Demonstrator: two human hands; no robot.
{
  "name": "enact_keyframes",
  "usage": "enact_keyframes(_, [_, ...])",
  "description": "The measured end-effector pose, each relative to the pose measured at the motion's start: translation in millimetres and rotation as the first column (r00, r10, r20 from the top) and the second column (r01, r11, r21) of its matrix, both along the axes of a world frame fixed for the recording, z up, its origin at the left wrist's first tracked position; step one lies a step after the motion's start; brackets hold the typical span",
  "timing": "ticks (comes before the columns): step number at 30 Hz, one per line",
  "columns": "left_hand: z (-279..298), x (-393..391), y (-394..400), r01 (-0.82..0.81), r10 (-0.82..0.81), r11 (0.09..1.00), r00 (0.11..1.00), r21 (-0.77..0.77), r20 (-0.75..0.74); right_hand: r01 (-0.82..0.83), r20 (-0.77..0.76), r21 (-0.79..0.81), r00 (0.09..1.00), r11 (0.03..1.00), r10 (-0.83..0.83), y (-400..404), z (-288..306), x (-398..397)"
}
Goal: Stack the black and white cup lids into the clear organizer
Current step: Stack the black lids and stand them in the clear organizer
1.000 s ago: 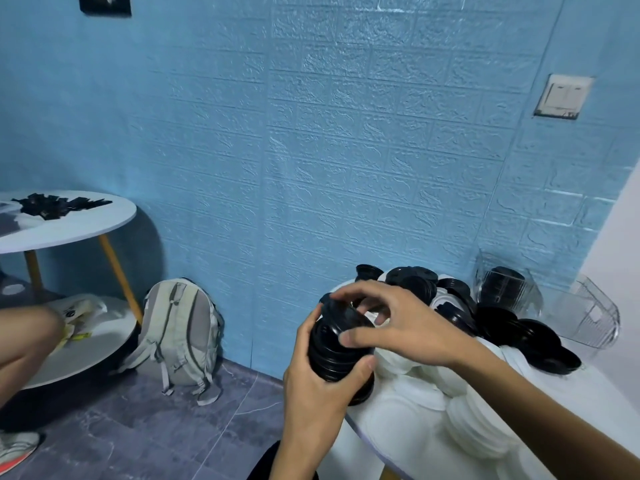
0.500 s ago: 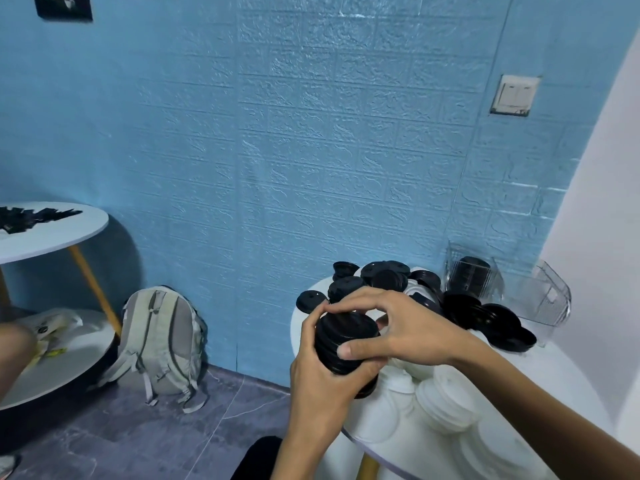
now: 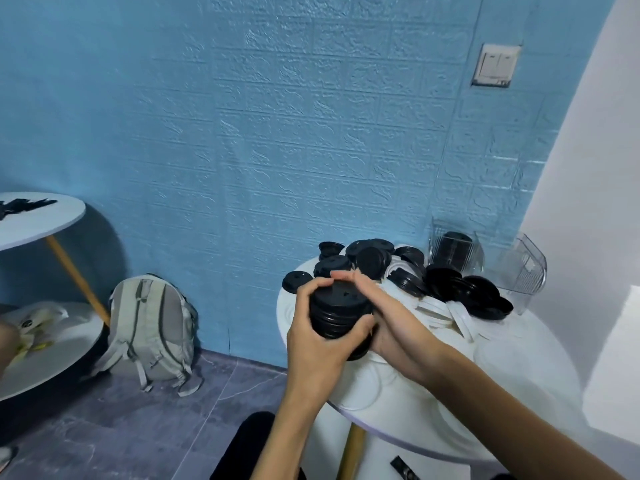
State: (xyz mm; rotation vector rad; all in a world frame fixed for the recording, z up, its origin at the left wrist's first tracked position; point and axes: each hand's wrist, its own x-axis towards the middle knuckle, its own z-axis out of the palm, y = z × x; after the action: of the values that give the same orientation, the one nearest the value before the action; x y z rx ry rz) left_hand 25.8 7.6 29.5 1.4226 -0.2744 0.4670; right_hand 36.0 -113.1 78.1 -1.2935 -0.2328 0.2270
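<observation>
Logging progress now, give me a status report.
Left hand and right hand both grip black lid stack. Clear organizer partly filled. Loose black lids lie between.

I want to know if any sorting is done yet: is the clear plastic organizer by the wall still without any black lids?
No: the clear plastic organizer by the blue wall already holds a stack of black lids.
</observation>
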Motion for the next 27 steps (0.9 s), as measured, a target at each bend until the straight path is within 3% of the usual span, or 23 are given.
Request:
enact_keyframes(5, [8.4, -3.4, 0.9, 0.068, -0.069, 0.997, 0.997, -0.047, -0.035, 0.166, -0.002, 0.020, 0.986, 0.986, -0.166, 6.2, -10.3, 6.5])
enact_keyframes(15, [11.8, -2.9, -12.8, -0.080, 0.049, 0.964, 0.991, -0.253, -0.126, 0.365, 0.138, -0.101, 0.926, 0.925, -0.351, 22.2, -15.7, 1.6])
enact_keyframes(23, [5.2, -2.7, -9.5, -0.081, 0.044, 0.966, 0.988, -0.246, -0.149, 0.288, 0.125, -0.146, 0.954, 0.946, -0.271, 22.2, -19.1, 4.1])
enact_keyframes(27, [-0.4, 1.7, -2.3, -0.107, 0.058, 0.955, 0.982, -0.277, -0.179, 0.228, 0.104, -0.277, 0.973, 0.933, -0.207, 22.3, -19.6, 13.6])
